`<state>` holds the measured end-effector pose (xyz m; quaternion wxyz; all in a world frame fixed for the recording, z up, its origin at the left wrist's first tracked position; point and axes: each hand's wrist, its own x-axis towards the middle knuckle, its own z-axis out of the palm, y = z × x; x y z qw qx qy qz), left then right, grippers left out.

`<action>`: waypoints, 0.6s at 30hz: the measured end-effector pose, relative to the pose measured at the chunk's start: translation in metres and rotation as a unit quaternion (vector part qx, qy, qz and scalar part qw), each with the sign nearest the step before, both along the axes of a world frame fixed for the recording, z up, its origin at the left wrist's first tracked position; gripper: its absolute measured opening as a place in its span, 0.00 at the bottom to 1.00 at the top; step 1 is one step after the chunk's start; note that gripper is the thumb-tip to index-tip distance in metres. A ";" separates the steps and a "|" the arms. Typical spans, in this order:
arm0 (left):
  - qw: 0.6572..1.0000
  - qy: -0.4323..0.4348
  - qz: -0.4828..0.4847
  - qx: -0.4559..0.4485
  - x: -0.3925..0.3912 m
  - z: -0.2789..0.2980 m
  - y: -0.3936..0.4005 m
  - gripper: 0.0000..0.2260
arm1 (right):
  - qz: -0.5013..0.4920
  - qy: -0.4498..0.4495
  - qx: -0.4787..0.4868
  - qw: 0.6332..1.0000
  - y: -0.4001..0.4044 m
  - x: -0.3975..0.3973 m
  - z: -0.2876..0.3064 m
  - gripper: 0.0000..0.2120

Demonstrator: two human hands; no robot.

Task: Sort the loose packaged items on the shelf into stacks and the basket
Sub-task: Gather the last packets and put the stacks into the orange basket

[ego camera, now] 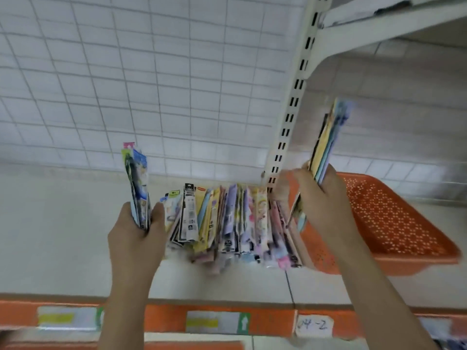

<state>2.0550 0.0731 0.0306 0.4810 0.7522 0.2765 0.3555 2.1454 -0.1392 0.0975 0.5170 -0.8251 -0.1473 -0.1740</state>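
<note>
Cream-white shelf (63, 236), orange-trimmed along the front, is backed by a wire grid (151, 84). Loose packets (227, 223) are fanned upright mid-shelf, touching the orange basket (404, 223) at right. One upright bundle (137, 188) is gripped by the left hand (136, 238), another bundle (328, 140) is clamped in the right hand (321, 198), just beside a slotted upright post (290, 109).

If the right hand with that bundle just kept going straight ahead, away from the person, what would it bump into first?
Probably the orange basket: the right hand holds its bundle of packets at the basket's near left edge. The white shelf post stands just left of that line. Depth is hard to judge here.
</note>
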 end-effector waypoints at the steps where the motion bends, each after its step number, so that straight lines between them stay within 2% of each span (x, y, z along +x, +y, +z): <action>1: 1.000 -0.001 -0.001 0.007 0.003 0.000 -0.012 0.12 | -0.007 0.003 -0.007 1.000 -0.016 0.004 0.001 0.14; 6: 0.999 -0.010 0.019 0.038 0.006 0.009 -0.038 0.14 | -0.036 0.033 -0.045 0.998 -0.062 0.018 0.006 0.14; 11: 0.999 0.003 0.025 0.032 0.009 0.018 -0.036 0.15 | -0.062 0.062 -0.136 0.987 -0.079 0.048 0.003 0.16; 13: 0.999 0.020 0.016 0.033 0.010 0.019 -0.032 0.15 | -0.078 0.132 -0.230 0.961 -0.084 0.065 -0.002 0.13; 15: 0.999 0.041 0.001 0.032 0.010 0.018 -0.030 0.16 | -0.050 0.234 -0.319 0.917 -0.086 0.081 -0.011 0.07; 18: 0.997 0.063 -0.022 0.032 0.009 0.018 -0.028 0.17 | 0.005 0.360 -0.354 0.863 -0.084 0.097 -0.029 0.05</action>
